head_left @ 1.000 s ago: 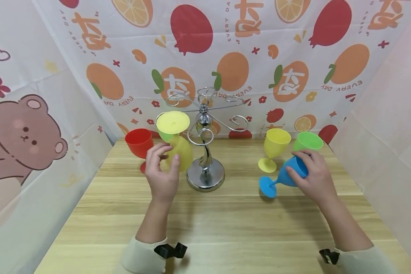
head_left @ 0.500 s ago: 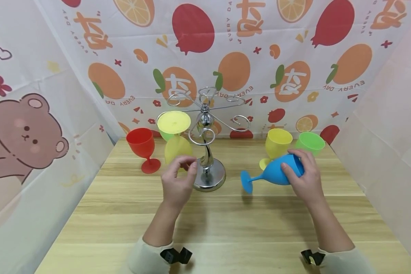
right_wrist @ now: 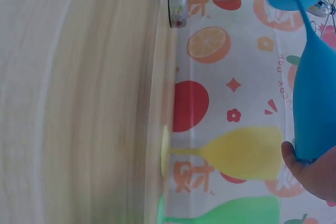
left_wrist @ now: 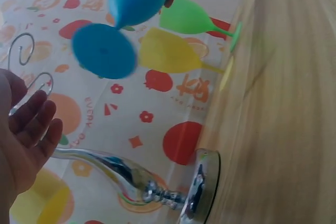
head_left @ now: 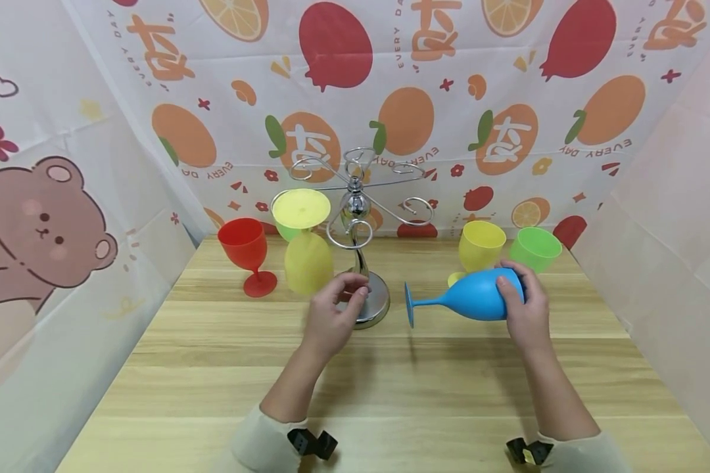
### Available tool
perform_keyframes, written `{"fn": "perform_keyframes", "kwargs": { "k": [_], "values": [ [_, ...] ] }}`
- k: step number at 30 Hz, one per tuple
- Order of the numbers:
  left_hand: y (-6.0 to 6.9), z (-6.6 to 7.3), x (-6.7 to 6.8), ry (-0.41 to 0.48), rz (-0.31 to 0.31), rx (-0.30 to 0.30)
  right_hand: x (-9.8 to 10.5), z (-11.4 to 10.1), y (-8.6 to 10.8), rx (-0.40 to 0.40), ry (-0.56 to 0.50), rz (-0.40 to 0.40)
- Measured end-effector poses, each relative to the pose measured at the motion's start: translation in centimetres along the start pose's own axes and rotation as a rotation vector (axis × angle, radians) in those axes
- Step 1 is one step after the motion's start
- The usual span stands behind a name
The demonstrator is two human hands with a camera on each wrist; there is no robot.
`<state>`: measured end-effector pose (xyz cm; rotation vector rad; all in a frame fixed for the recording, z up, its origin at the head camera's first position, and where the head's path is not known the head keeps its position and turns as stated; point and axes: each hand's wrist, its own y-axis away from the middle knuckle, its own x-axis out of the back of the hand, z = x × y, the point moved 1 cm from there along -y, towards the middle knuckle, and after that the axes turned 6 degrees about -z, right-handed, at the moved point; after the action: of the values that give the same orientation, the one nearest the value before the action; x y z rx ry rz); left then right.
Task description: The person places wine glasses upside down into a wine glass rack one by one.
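Note:
My right hand (head_left: 528,318) grips a blue plastic goblet (head_left: 479,295) by its bowl near the rim. The goblet lies sideways in the air, its foot pointing left toward the chrome goblet rack (head_left: 376,299). My left hand (head_left: 330,322) is in front of the rack's base, fingers loosely bent and holding nothing. Upside down at the rack's left arm hangs a yellow goblet (head_left: 309,264), foot on top. A green goblet (head_left: 286,232) is mostly hidden behind it. In the left wrist view, the blue goblet's foot (left_wrist: 104,51) faces the camera.
A red goblet (head_left: 245,246) stands upright at the left. Behind the blue one, another yellow goblet (head_left: 480,246) and a green goblet (head_left: 535,248) stand upright. The wooden table (head_left: 414,401) is bordered by printed cloth walls. Curled wire arms (head_left: 411,213) stick out from the rack.
The blue goblet has moved left in my right hand and levelled, its foot swinging up. My left hand has moved right, away from the hanging yellow goblet to the rack's base.

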<state>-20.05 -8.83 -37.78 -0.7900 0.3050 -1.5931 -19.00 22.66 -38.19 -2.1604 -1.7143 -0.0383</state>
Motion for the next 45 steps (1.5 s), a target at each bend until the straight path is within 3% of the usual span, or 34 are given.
{"fn": "perform_keyframes", "kwargs": {
  "k": [6, 11, 20, 24, 29, 33, 37, 40, 45],
  "values": [
    [0.2, -0.1, -0.5, 0.043, -0.077, 0.149, -0.8, 0.0, 0.1, -0.082, -0.234, -0.031],
    [0.4, -0.1, -1.0, 0.066, -0.142, 0.2, -1.8, 0.1, 0.3, -0.157, -0.383, -0.101],
    [0.9, 0.2, -2.2, 0.105, -0.331, 0.174, -4.8, 0.7, 1.3, -0.322, -0.655, -0.299],
    [1.1, 0.6, -2.7, 0.098, -0.385, 0.1, -6.2, 0.7, 1.8, -0.412, -0.712, -0.337],
    [1.5, 1.1, -3.5, 0.157, -0.441, 0.127, -7.6, 0.4, 2.5, -0.476, -0.772, -0.36],
    [1.4, 2.5, -3.5, 0.217, -0.466, 0.187, -8.3, 0.0, 2.9, -0.478, -0.817, -0.376],
    [1.4, 2.6, -3.6, 0.185, -0.456, 0.143, -8.8, -0.1, 3.1, -0.461, -0.841, -0.371],
    [1.6, 1.6, -4.0, 0.135, -0.436, 0.086, -9.1, -0.2, 3.2, -0.456, -0.862, -0.35],
    [1.7, 1.8, -4.4, 0.131, -0.419, 0.071, -9.4, -0.3, 3.5, -0.474, -0.905, -0.352]
  ]
}}
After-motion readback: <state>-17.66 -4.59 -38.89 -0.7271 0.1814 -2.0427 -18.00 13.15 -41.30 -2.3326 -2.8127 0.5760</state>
